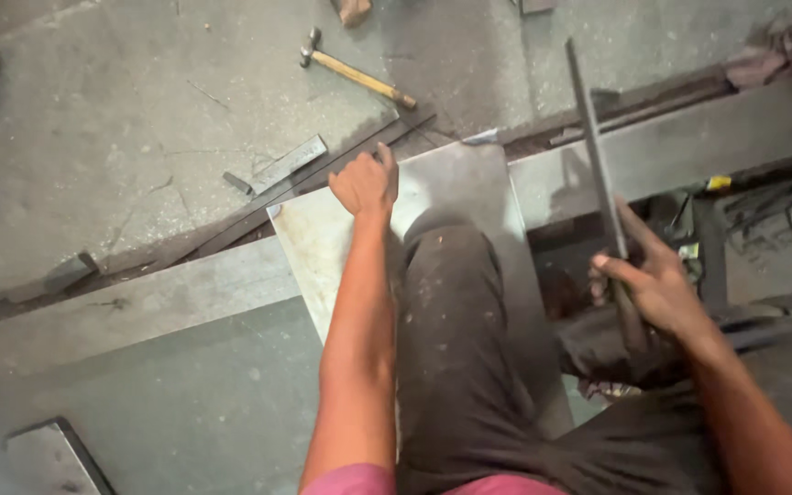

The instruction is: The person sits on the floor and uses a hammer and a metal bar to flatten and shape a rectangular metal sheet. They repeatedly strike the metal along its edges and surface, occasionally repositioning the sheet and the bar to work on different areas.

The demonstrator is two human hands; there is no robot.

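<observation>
Trouble could come from the long metal file [598, 151] we hold in our right hand [654, 284]. It sticks up high and far from our grip, so we think a loose hold could let it tip and bang down on our knee [456, 275] or on the metal sheet [323, 247]. The sheet has thin edges too, and we think our fingers could get cut if they slide along one.

Our right hand is closed tight around the low end of the file, thumb on top, with the arm bent in from the right. Our left hand [366, 183] is stretched out in front, arm almost straight. It rests at the far edge of the sheet with its fingers curled in; we cannot tell if it grips the edge or only presses on it. The sheet lies flat on the floor under our knee. A hammer [357, 73] lies well apart, farther out on the grey floor [93, 137].
</observation>
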